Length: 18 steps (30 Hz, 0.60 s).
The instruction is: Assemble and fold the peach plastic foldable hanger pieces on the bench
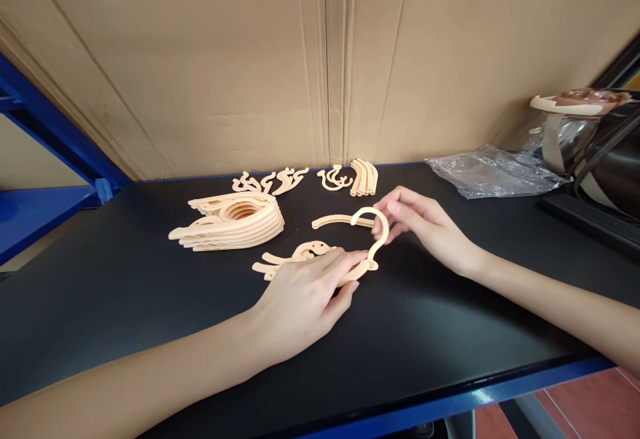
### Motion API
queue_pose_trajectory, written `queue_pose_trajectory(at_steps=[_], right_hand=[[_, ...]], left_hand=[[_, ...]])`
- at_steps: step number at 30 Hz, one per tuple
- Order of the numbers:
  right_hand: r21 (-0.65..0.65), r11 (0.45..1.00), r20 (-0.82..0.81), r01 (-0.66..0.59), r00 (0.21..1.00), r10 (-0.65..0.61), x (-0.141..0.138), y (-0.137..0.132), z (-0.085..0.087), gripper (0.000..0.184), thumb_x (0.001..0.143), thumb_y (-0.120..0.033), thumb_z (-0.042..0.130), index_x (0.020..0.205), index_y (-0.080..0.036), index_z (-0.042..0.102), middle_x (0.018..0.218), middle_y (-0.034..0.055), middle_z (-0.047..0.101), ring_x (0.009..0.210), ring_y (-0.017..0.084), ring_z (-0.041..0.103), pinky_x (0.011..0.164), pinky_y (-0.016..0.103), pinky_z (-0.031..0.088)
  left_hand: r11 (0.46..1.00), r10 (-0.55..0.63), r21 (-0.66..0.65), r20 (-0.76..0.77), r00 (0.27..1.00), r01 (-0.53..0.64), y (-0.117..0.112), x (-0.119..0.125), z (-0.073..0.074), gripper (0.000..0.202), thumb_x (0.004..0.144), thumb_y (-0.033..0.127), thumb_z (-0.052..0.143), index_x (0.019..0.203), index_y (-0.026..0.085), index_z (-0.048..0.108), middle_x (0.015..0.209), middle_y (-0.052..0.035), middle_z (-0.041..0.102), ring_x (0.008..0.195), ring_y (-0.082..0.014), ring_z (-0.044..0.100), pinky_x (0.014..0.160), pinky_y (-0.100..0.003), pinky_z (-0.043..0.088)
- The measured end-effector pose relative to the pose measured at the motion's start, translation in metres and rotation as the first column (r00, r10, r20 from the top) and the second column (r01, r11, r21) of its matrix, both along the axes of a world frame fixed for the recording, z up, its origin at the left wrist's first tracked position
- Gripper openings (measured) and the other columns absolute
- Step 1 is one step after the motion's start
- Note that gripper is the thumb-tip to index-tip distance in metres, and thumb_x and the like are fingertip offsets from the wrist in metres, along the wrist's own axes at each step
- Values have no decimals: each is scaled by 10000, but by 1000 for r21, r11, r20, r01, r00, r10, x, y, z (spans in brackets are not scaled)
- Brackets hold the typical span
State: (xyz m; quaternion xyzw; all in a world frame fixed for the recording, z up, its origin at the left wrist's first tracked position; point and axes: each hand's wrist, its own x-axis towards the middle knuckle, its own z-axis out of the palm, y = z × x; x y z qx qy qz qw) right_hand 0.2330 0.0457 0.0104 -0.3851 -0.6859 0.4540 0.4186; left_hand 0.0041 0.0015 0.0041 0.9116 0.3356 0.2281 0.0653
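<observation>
My left hand [305,302] is closed over a cream plastic folding clothes hanger [313,250], pressing it low against the black tabletop. Its fingers and back hide much of the hanger body. A curved hook [383,231] stands up from the hanger's right end, tilted, its open tip pointing left. Just behind the hook, my right hand [417,219] has its fingers curled round the right end of a cream curved bar [336,220]. The hook and the fingers partly cover that end. The bar's left end rests on the table.
Left of the hands is a stack of hanger bodies [235,226]. Along the back lie small arm pieces [290,179], loose hooks [334,178] and several curved bars [365,178]. A clear plastic bag [490,172] lies back right. Cardboard [225,72] stands behind the black table [425,359].
</observation>
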Motion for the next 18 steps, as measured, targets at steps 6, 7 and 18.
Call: queue_pose_trajectory(at_steps=[6, 7, 18], right_hand=[[382, 922, 389, -54, 915, -107, 10, 14, -10, 221, 980, -333, 434, 1112, -245, 587, 1073, 49, 636, 1006, 195, 606, 900, 358, 506], [420, 899, 471, -126, 877, -97, 9, 15, -11, 223, 968, -316, 460, 1141, -253, 586, 1113, 50, 629, 1045, 210, 595, 930, 377, 491], [461, 868, 624, -186, 763, -168, 13, 13, -17, 406, 889, -67, 299, 1191, -228, 518, 1098, 80, 598, 969, 211, 595, 834, 372, 502]], left_hand=[[971, 99, -223, 50, 994, -85, 1, 0, 4, 242, 914, 174, 416, 1142, 235, 465, 852, 27, 686, 720, -158, 661, 623, -269, 477], [953, 115, -290, 87, 990, -85, 3, 0, 5, 235, 906, 177, 422, 1130, 240, 451, 885, 18, 690, 765, -167, 670, 643, -276, 491], [376, 425, -897, 388, 818, 230, 11, 1, 27, 103, 847, 124, 520, 900, 186, 458, 827, -3, 626, 608, -91, 556, 571, -227, 497]])
